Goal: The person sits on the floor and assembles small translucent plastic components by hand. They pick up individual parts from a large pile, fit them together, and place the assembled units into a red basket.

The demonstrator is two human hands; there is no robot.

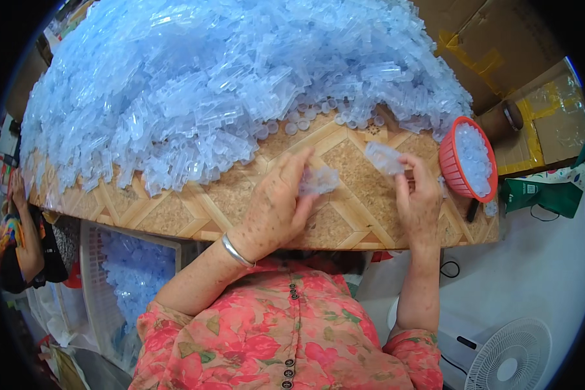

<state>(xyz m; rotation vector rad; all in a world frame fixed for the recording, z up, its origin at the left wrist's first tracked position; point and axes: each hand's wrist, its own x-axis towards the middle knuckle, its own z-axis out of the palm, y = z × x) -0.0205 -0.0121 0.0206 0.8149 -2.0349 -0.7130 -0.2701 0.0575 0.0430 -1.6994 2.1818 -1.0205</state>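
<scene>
On the wood-patterned desk [361, 188], your left fingers [294, 170] hold a clear plastic piece [320, 181], your right fingers [418, 170] pinch an oblong translucent piece [383, 158]; a loose pinch could drop it.

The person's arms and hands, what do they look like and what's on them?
The left hand and right hand wear no gloves. A smooth silver bangle circles the left wrist. The loose sleeves, coral-pink with flowers and green leaves, end near the elbows.
</scene>
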